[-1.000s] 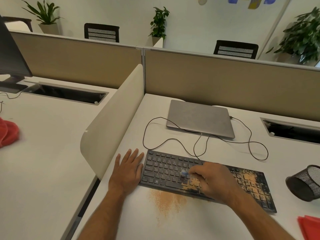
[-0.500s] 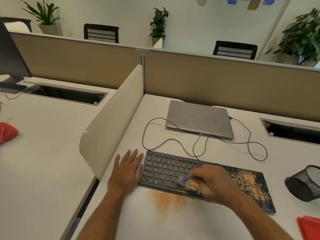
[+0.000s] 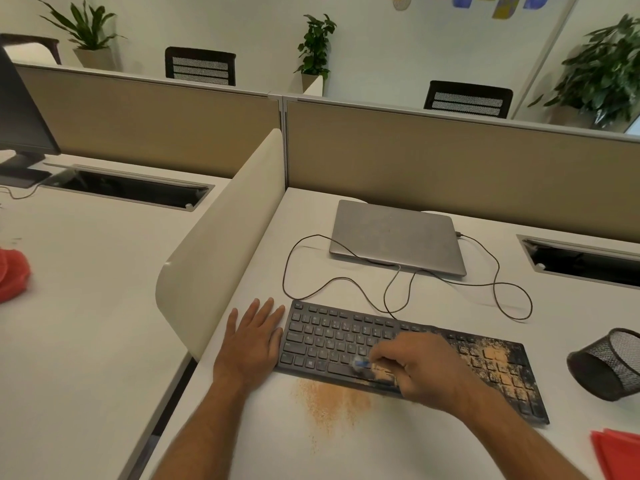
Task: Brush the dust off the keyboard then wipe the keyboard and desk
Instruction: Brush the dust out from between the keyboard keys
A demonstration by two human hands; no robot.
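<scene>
Left hand (image 3: 254, 344): flat on the desk (image 3: 398, 452), fingers straight and together, grip slack and holding nothing, its edge against the left end of the keyboard (image 3: 332, 337). Right hand (image 3: 420, 367): forearm entering from lower right, fingers curled tight on a small brush (image 3: 362, 364); blue tip low over the bottom key row, centre frame. Orange dust (image 3: 329, 400) on the desk below the keyboard; more coats the right-hand keys.
</scene>
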